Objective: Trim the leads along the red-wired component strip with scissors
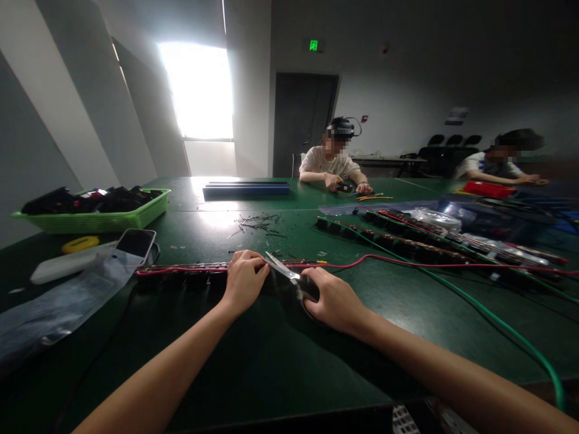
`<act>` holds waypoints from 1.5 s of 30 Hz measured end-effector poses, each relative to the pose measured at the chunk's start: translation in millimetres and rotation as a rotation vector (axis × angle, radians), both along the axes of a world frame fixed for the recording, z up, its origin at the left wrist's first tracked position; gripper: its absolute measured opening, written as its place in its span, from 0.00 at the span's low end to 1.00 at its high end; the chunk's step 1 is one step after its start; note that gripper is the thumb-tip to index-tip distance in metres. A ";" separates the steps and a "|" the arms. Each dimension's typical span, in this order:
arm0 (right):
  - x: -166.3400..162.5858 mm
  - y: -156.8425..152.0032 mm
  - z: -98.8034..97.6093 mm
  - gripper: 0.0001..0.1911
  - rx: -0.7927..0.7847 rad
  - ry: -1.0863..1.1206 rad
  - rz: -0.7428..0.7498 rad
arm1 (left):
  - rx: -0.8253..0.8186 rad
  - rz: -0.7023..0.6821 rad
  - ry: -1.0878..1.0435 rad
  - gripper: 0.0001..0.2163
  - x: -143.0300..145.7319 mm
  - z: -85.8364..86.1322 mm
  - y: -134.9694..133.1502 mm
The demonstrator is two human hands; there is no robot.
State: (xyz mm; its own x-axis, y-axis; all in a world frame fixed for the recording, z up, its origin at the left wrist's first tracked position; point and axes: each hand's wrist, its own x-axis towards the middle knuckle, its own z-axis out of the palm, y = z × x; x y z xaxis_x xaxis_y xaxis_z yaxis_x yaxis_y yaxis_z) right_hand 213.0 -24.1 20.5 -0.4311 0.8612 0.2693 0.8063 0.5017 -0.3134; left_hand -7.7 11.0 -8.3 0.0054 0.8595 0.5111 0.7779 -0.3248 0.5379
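My right hand [337, 301] is closed around the dark handles of a pair of scissors [284, 269]. Their metal blades are parted and point up and left, the tips close to my left fingertips. My left hand [244, 278] is closed, thumb and forefinger pinched together, over a long strip of black parts [190, 276] lying across the table; exactly what sits between the fingertips is hidden. Along this strip runs a red wire [371, 257], which continues far to the right. A small yellow tip [321, 262] shows near the strip's right end.
Dark cut scraps [257, 224] lie beyond my hands. At left are a green basket [104, 221] of black parts, a phone [134, 242] and a plastic bag [76, 307]. More wired strips [389, 237] and a green wire [493, 313] cover the right. Two people [335, 160] sit opposite.
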 end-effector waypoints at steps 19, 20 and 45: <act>0.5 0.0 -0.5 0.18 0.011 -0.032 0.003 | -0.006 -0.006 0.010 0.11 1.3 3.7 -3.3; 0.5 0.2 -0.5 0.18 0.010 -0.035 0.004 | -0.007 -0.005 0.010 0.11 1.3 3.6 -3.3; 1.6 0.7 1.1 0.20 0.001 -0.061 0.011 | 0.002 -0.004 0.014 0.10 0.5 2.0 -2.4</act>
